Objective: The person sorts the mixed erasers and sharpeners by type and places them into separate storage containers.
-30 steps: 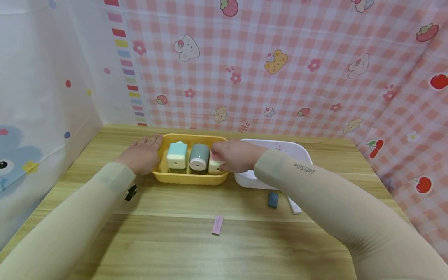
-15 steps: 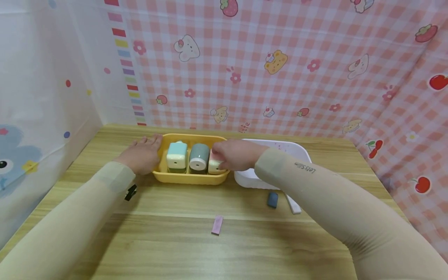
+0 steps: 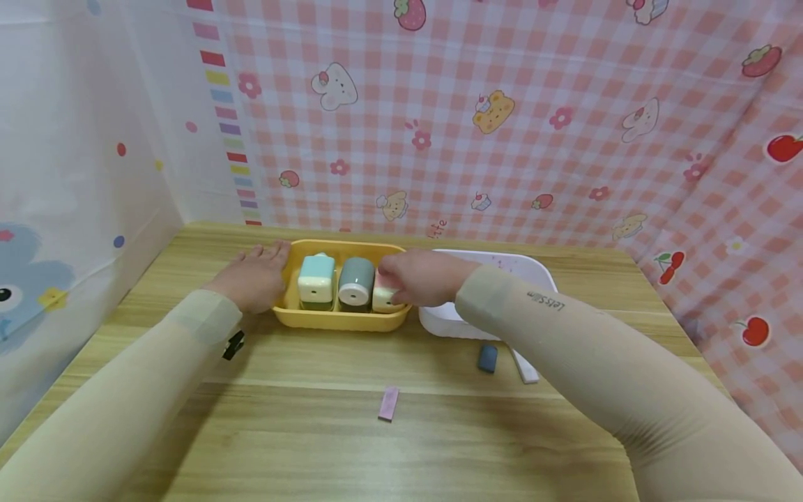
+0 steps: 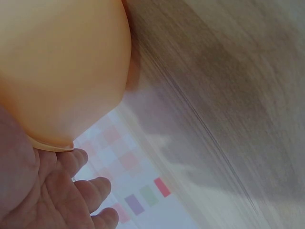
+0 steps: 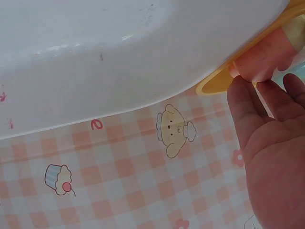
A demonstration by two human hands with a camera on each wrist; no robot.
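A yellow basket (image 3: 341,321) stands at the back of the table with three pencil sharpeners in a row. On the left is a mint-and-cream box-shaped sharpener (image 3: 316,279), and in the middle a grey one with a white front (image 3: 357,282). My right hand (image 3: 426,276) grips the pink-and-cream pencil sharpener (image 5: 267,57) at the basket's right end, fingertips on its pink body in the right wrist view. My left hand (image 3: 254,279) rests against the basket's left end with its fingers extended past the rim, as the left wrist view also shows.
A white tray (image 3: 533,268) stands right of the basket, partly under my right forearm. In front of it lie a small dark-blue block (image 3: 487,358) and a white strip (image 3: 524,366). A pink strip (image 3: 388,404) lies nearer. A patterned cloth (image 3: 439,104) hangs behind the table.
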